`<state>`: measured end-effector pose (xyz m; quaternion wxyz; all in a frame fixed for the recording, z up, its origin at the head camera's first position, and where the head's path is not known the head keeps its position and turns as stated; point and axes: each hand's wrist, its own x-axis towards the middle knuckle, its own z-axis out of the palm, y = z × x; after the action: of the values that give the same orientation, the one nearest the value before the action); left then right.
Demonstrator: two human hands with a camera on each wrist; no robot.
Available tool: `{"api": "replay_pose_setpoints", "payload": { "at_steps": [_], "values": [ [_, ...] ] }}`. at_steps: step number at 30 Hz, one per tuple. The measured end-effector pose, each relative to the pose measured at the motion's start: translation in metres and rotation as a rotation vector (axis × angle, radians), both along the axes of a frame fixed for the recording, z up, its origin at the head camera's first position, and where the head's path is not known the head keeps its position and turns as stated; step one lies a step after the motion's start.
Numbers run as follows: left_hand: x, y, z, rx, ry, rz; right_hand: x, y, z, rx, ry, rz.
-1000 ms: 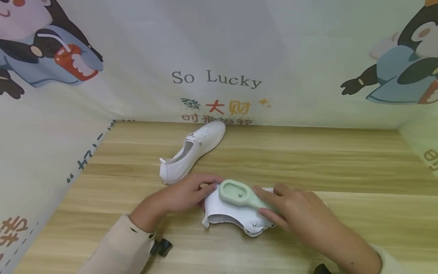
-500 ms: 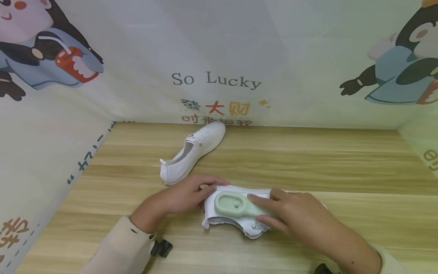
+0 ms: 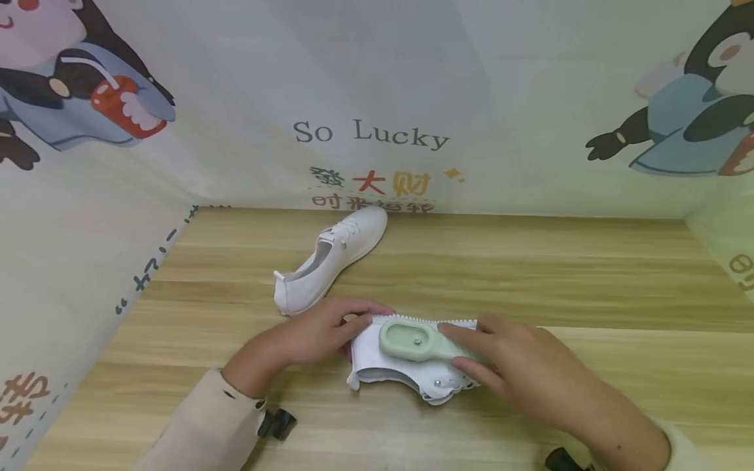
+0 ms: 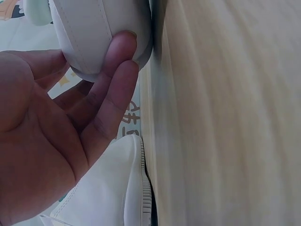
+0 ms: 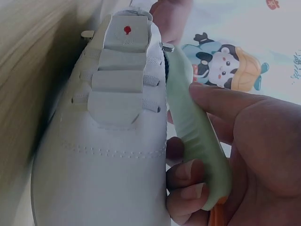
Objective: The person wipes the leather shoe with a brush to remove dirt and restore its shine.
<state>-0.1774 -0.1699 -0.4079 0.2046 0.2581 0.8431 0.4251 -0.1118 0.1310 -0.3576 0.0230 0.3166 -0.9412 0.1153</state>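
A white lace-up shoe (image 3: 366,353) lies tipped on its side, its toothed sole edge facing away from me. My left hand (image 3: 318,332) grips its heel end; the left wrist view shows the thumb and fingers pinching the heel (image 4: 84,35). With my right hand (image 3: 527,360) I hold a light green brush (image 3: 408,340) by its handle (image 5: 202,146), its oval head flat against the shoe's side. Any bristles are hidden beneath the head. Fingers of the right hand curl round the handle beside the shoe's upper (image 5: 108,174).
A second white shoe (image 3: 330,261) stands upright behind my left hand, its toe near the back wall. Printed cloth (image 3: 377,78) with cartoon penguins and lettering encloses the wooden tabletop (image 3: 559,275). Black wrist devices (image 3: 278,424) sit by both sleeves.
The brush head slid toward me and slightly left over the shoe's side, then back away and to the right. My left hand keeps its grip on the heel.
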Motion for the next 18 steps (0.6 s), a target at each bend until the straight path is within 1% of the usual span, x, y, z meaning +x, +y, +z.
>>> {"api": "replay_pose_setpoints", "payload": {
  "at_steps": [2,4,7,10,14,18],
  "values": [
    [-0.0002,0.0001,0.0006,0.002,-0.005,-0.008,-0.0001,0.0009,0.0013,0.000,-0.004,-0.017],
    [0.0000,-0.0001,0.0009,0.004,-0.012,-0.014,-0.0005,0.0020,0.0018,-0.002,-0.012,-0.018],
    [0.0000,-0.0004,0.0018,0.002,-0.003,-0.011,-0.0017,0.0036,0.0028,-0.010,-0.025,-0.010],
    [-0.0002,-0.0006,0.0022,0.011,0.001,-0.014,-0.0024,0.0051,0.0044,-0.018,-0.043,0.012],
    [-0.0001,-0.0009,0.0015,0.023,-0.007,-0.024,-0.0019,0.0067,0.0055,-0.028,-0.071,0.062],
    [-0.0005,-0.0006,0.0018,0.018,-0.001,-0.023,-0.0013,0.0082,0.0048,-0.024,-0.060,0.091]
  ]
}}
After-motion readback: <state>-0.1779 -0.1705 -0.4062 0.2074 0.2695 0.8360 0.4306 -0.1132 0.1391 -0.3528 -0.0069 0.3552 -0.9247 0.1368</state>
